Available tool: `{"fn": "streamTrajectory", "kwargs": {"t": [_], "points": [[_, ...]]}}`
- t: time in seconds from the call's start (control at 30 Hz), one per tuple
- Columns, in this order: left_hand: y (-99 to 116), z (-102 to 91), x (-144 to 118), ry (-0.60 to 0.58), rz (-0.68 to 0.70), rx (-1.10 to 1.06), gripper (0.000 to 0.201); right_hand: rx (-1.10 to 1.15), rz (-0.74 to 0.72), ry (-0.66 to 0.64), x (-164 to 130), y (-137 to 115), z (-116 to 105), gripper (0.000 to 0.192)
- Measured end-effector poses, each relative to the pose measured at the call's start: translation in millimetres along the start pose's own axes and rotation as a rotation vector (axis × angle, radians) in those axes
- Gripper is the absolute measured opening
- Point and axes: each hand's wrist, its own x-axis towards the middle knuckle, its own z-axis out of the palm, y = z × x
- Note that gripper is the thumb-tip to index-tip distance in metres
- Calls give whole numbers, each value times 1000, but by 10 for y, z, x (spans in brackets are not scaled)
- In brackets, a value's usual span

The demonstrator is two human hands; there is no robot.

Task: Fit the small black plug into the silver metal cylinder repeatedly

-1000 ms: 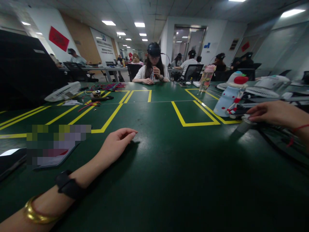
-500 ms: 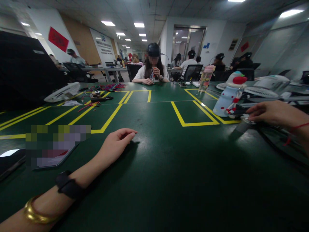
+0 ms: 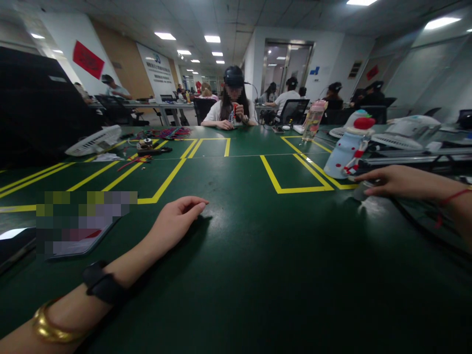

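While both hands rest on the dark green bench [image 3: 236,275], neither grips anything firmly. The left hand [image 3: 176,220] lies palm down with loosely curled fingers, empty, well left of the blue snowman-shaped bottle [image 3: 346,147], which serves as the landmark. The right hand [image 3: 396,181] lies just in front of that bottle, fingers stretched flat over a small grey object [image 3: 360,191]; whether it pinches the object cannot be told. Black cables [image 3: 424,221] trail to the right of the bottle. Beyond the bottle stands a clear water bottle with a pink lid [image 3: 313,119], holding some pale liquid. Far left of the bottle lies a white fan [image 3: 94,140], and a person sits across the bench.
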Motion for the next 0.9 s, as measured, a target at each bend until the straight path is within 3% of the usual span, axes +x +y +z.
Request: {"fn": "streamTrajectory", "kwargs": {"t": [0.07, 0.23, 0.3, 0.37, 0.47, 0.57, 0.73, 0.9], "points": [[-7, 2, 2, -4, 2, -5, 36, 69, -141, -134, -39, -294, 10, 51], [-19, 11, 5, -18, -3, -17, 36, 330, -602, -93, -434, -1551, 142, 50], [-23, 16, 9, -21, 1, -17, 36, 431, -695, -140, -641, -1990, 219, 51], [-28, 17, 16, -24, 9, -9, 36, 495, -747, -177, -805, -2263, 300, 52], [-21, 17, 17, -34, 27, 13, 37, 590, -739, -147, -922, -2382, 437, 58], [61, 37, -35, -57, 101, 41, 34, 760, -624, -131, -930, -2338, 576, 62], [427, 180, -281, -176, 322, -24, 28, 899, -563, -184, -910, -2314, 684, 51], [724, 330, -416, -230, 341, -97, 21, 893, -573, -195, -914, -2344, 662, 43]]}}
